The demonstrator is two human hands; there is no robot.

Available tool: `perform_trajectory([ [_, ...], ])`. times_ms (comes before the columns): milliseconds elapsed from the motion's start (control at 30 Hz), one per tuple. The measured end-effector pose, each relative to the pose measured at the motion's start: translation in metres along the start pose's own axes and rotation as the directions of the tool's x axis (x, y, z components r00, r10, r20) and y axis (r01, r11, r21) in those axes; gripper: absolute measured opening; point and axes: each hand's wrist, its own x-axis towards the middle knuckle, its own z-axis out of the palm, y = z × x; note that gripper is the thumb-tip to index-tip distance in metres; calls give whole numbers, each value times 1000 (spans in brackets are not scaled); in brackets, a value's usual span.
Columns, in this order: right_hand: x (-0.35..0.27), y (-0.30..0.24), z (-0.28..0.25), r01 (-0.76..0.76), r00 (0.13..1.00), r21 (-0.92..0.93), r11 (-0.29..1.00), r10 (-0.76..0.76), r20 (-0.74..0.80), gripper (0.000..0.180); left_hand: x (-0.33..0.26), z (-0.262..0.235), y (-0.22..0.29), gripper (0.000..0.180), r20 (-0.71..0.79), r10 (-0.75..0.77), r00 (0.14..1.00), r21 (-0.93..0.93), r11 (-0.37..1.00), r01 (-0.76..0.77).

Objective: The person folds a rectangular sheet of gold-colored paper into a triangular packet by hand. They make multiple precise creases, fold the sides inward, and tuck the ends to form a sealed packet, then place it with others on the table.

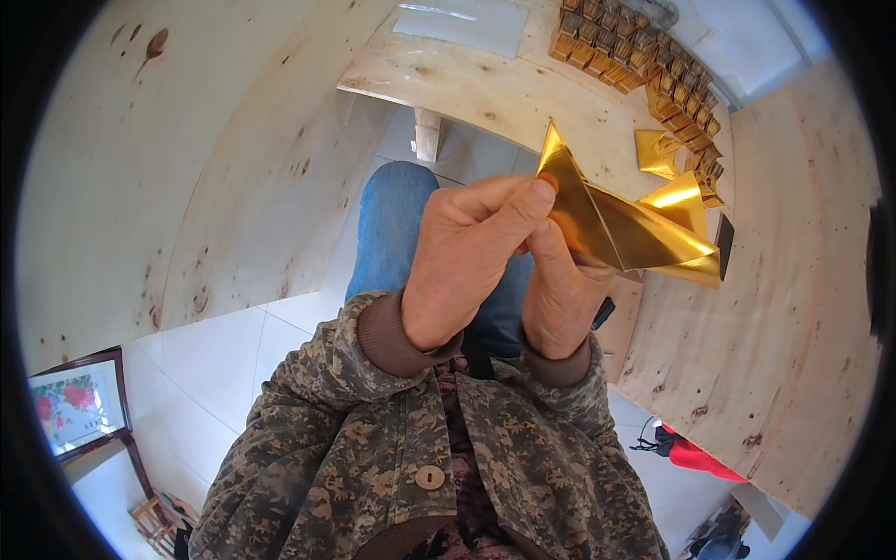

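Head view, one moment, items listed from the centre outward.

1. Gold foil sheet (621, 229), partly folded into sharp triangular flaps, held up in the air above our lap, well clear of the worktop (485, 89). One point stands upward; another flap juts toward our right.

2. Left hand (467, 261): fingers closed on the upper corner of the gold foil sheet, thumb pressing along a crease.

3. Right hand (560, 294): fingers pinched on the sheet's lower edge, largely hidden behind the left hand and the foil.

4. Camouflage jacket sleeves (355, 373) with brown cuffs; blue trousers (392, 224) below the hands.

5. Plywood worktop ahead of us, carrying rows of finished gold folded pieces (635, 51), loose gold sheets (658, 154) just beside them, and a pale flat sheet (462, 23) at the far edge.

6. White tiled floor (224, 364); framed flower picture (79, 411) at lower left; red object (695, 455) at lower right.

Risk note, our judgement: the foil looks thin and slick, so a thumb pressing off the line could set a crooked crease, and such creases seldom smooth out. A tight pinch at the corner could tear or dent the point. With the sheet unsupported in the air, a slackened hold would let it slip to the floor.
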Motion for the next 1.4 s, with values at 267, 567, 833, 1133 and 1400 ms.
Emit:
perform_trajectory([
  [267, -4, 0, -4, 0, 1000, 8, 1000, -1, 15, 31, 1, 3, 3, 25, -38, 3, 999, 19, 1000, -2],
  [567, -9, -3, -3, 55, 998, -13, 998, -55, -1, 29, 3, 3, 8, 24, -7, -27, 1000, 101, 995, 27],
  [833, -12, -2, -2, 80, 997, 17, 997, -80, -22, 30, 2, 6, 9, 23, 0, -53, 999, 4, 999, 53],
  [1133, -14, -3, -4, 65, 998, 4, 998, -65, -18, 33, 2, 10, 13, 22, -21, -66, 998, 27, 997, 66],
  [1400, -16, -1, -10, 57, 998, -42, 997, -58, -17, 34, 4, 14, 15, 19, -20, -51, 999, -10, 999, 50],
])
